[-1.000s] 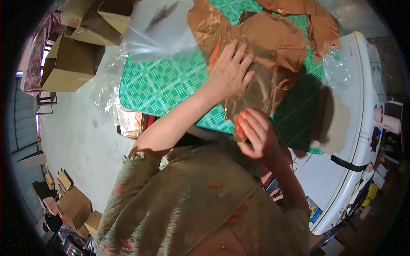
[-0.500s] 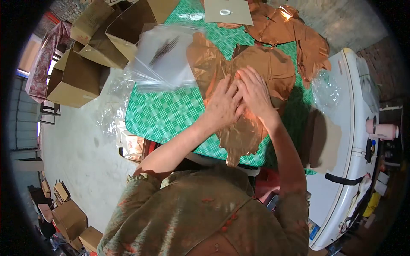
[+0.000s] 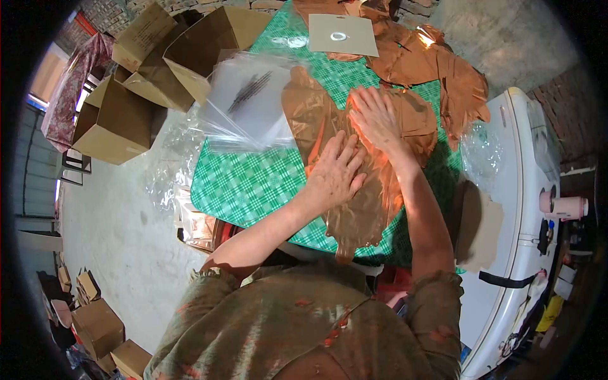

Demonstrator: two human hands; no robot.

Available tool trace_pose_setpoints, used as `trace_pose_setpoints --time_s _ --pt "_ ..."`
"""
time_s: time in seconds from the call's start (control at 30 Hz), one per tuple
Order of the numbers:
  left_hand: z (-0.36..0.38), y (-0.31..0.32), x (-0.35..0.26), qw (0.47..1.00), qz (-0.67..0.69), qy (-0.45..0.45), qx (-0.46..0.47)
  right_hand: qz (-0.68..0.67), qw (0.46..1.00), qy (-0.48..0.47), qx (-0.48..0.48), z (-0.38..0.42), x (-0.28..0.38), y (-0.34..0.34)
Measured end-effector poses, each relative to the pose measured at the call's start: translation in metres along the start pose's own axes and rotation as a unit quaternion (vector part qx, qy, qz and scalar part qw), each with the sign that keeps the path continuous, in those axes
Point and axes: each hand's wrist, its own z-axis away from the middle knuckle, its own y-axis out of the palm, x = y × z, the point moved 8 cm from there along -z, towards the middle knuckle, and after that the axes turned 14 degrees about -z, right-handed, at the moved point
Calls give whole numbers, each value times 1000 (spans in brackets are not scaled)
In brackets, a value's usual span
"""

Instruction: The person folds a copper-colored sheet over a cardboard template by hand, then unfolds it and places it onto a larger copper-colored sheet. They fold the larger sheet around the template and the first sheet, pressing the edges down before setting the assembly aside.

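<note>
A flat copper-coloured foil balloon (image 3: 364, 209) lies on the green checked tablecloth (image 3: 253, 183). My left hand (image 3: 335, 174) presses flat on its middle, fingers spread. Beyond it, my right hand (image 3: 373, 117) presses flat on the far part of the same foil. Neither hand grips anything. The foil's near end hangs over the table's front edge.
A stack of clear plastic bags (image 3: 247, 104) lies left of the foil. More copper foil pieces (image 3: 437, 69) and a beige card (image 3: 342, 35) lie at the far end. Open cardboard boxes (image 3: 120, 120) stand at left. A white appliance (image 3: 519, 209) stands at right.
My right hand left the foil's near edge, came onto the foil beside my left hand, then slid farther away. My left hand stayed pressed on the foil.
</note>
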Motion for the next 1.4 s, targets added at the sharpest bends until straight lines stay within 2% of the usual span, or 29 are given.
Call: trace_pose_setpoints --time_s 0.07,0.17,0.27,0.63,0.77,0.87,0.97,1.07,1.17,1.27,1.37,1.4 --pt "0 -2 0 1000 9 1 -7 25 1000 2 -14 2 -1 -4" --pt "1 -1 1 1000 17 -2 -23 -77 996 18 -27 24 20 -29" --pt "0 2 1 999 15 1 -29 -144 989 41 14 53 42 -30" --pt "-3 -7 2 998 42 16 -48 -142 986 79 30 58 41 -8" --pt "-3 -18 17 988 100 -51 -102 -143 987 72 27 59 42 -8" --pt "-2 -50 33 976 139 -101 -132 -75 997 23 14 62 44 -5" --pt "24 -72 63 932 277 -226 -50 -64 996 54 22 58 48 -6" --pt "71 -40 88 863 399 -309 -31 -50 998 46 16 57 51 -8" --pt "93 -26 79 781 515 -353 -12 -51 998 44 15 57 50 -6" --pt "82 -33 72 715 582 -386 33 -51 998 45 13 57 50 -5" --pt "76 4 78 648 649 -398 12 -55 997 53 12 57 52 -6" --pt "69 0 77 664 639 -388 -11 -57 997 55 15 57 52 -6"
